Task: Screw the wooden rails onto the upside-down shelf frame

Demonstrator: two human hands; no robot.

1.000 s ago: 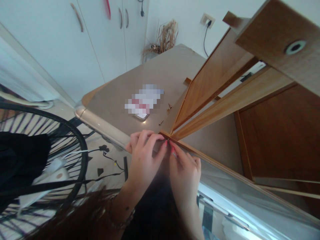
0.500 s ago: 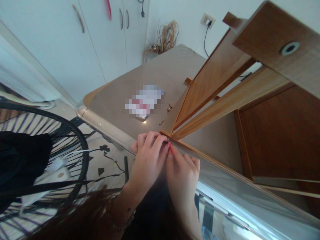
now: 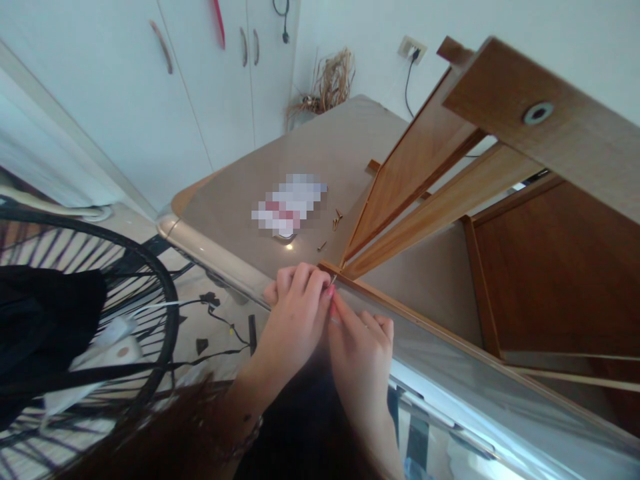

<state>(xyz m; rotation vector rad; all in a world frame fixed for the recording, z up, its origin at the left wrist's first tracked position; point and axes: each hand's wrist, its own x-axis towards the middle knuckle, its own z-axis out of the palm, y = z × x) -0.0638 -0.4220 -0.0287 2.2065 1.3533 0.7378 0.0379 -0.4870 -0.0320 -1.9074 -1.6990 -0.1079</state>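
Observation:
A thin metal screw [image 3: 333, 280] shows at my fingertips, beside the end of a wooden frame rail [image 3: 367, 291] along the table's front edge. My left hand [image 3: 296, 310] is closed, its thumb and index finger pinching at the screw and its other fingers curled against the rail's end. My right hand [image 3: 361, 340] is closed as well, with thumb and index finger pressed together at the screw's lower end. Fingers hide most of the screw. Upright from the rail stand a wooden slat [image 3: 445, 200] and a wooden panel [image 3: 405, 170] of the same furniture piece.
Several loose screws [image 3: 336, 220] lie on the table [image 3: 240, 173] near a blurred-out flat item [image 3: 293, 203]. A wooden bar with a round metal insert [image 3: 538, 113] juts in at upper right. At left stands a black corded chair [image 3: 173, 313] with dark cloth on it.
Both hands have shifted very slightly left, and more of the screw shows between the fingertips. The view has tilted a little; the wooden bar at upper right appears lower and further left.

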